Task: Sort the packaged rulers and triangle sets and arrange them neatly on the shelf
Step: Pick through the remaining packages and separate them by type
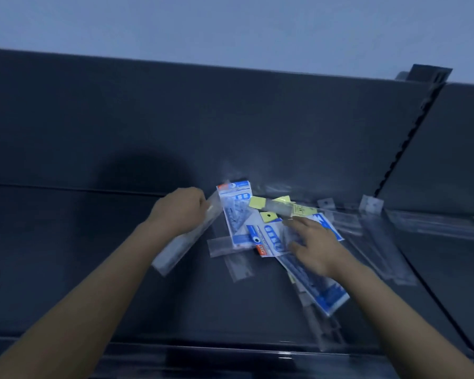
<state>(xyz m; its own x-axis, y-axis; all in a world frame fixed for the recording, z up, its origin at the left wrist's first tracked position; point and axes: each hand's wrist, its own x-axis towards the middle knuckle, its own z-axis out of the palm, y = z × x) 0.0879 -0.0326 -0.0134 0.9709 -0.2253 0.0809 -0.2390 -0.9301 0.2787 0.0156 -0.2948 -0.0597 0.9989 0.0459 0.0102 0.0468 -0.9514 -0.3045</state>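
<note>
A loose pile of packaged rulers and triangle sets lies on the dark shelf. My left hand is shut on a clear packaged ruler that slants down to the left, blurred. A blue-and-white triangle set lies just right of it. My right hand rests flat, fingers spread, on another blue triangle set that runs toward the front right. A yellow-headed ruler pack lies across the back of the pile.
Several clear ruler packs lie fanned out to the right, up to the shelf divider. More clear packs sit on the neighbouring shelf section at right. The dark back panel stands behind, and the shelf's front lip runs below.
</note>
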